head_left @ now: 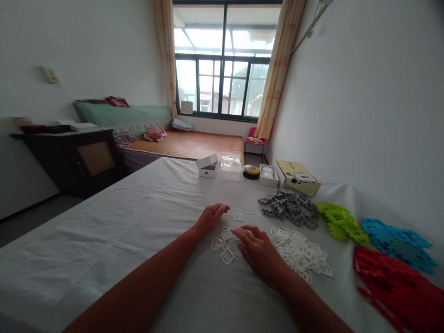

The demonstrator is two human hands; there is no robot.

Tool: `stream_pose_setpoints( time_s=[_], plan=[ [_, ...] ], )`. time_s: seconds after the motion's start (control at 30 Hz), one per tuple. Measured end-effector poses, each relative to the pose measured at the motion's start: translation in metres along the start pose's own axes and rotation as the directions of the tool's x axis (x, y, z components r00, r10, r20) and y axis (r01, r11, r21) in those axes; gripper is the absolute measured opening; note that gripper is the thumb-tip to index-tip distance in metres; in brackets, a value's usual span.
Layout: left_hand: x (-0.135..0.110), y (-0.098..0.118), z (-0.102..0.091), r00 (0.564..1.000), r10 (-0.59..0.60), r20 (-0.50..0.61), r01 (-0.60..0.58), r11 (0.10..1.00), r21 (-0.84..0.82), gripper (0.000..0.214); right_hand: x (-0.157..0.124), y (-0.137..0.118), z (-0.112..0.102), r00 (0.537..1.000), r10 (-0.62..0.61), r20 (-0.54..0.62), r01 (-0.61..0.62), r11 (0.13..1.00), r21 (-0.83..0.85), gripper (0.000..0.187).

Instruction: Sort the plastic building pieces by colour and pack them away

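Note:
Small white plastic lattice pieces point(227, 256), shaped like arched windows, lie loosely grouped between my hands. One single lattice piece point(239, 216) rests a little apart, just right of my left hand. My left hand point(212, 217) is on the cloth with its fingers curled together; whether anything is in them is hidden. Stretched out over the cloth, the fingers of my right hand point(255, 252) reach the edge of the small group and appear to hold nothing. A larger heap of the same white pieces point(301, 252) lies right of my right hand.
Behind the white heap are piles of grey pieces point(289, 206), green pieces point(343, 222), blue pieces point(395, 240) and red pieces point(398, 286). An open white box point(207, 166), clear container point(231, 168), round yellow-black tin point(251, 171), small white box point(268, 175) and yellow box point(298, 178) line the far edge.

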State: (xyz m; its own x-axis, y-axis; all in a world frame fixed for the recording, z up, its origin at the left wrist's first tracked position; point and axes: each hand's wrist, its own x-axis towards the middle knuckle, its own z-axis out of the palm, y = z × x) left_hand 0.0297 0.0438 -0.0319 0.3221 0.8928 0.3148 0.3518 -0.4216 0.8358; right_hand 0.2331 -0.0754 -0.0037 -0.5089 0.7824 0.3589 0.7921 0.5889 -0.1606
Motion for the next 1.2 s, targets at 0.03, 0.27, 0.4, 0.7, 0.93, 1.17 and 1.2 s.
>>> stream_pose_setpoints(
  time_s=[0.03,0.27,0.4,0.7,0.93,1.17,1.2],
  plan=[
    [0.000,0.000,0.000,1.000,0.003,-0.002,-0.003,1.000,0.001,0.044,0.001,-0.008,0.004,0.998,-0.042,0.049,0.040,0.999,0.026,0.045],
    [-0.002,0.005,-0.002,1.000,0.006,0.002,-0.006,0.999,0.035,0.043,-0.002,0.005,0.009,0.991,0.096,0.092,-0.095,0.995,-0.020,0.042],
    [-0.001,0.005,-0.001,1.000,0.017,0.001,-0.017,0.998,0.055,0.043,-0.004,0.019,0.007,0.986,0.153,0.064,-0.151,0.988,-0.039,0.036],
    [-0.002,0.008,-0.001,1.000,-0.005,0.010,0.004,0.999,0.039,0.043,0.005,0.006,0.004,0.996,0.080,0.041,-0.074,0.988,-0.135,0.014],
    [-0.003,0.007,-0.001,0.999,-0.029,0.027,0.028,1.000,0.006,0.044,-0.006,0.029,-0.013,0.943,0.263,-0.205,-0.296,0.943,-0.153,0.021],
    [-0.009,0.014,-0.001,0.997,-0.053,0.053,0.052,0.998,0.028,0.047,-0.015,0.057,-0.023,0.867,0.344,-0.361,-0.429,0.883,-0.190,0.026],
    [-0.011,0.016,0.000,0.997,-0.050,0.064,0.049,0.998,0.029,0.047,-0.014,0.055,-0.022,0.873,0.337,-0.352,-0.415,0.892,-0.178,0.026]
  ],
)
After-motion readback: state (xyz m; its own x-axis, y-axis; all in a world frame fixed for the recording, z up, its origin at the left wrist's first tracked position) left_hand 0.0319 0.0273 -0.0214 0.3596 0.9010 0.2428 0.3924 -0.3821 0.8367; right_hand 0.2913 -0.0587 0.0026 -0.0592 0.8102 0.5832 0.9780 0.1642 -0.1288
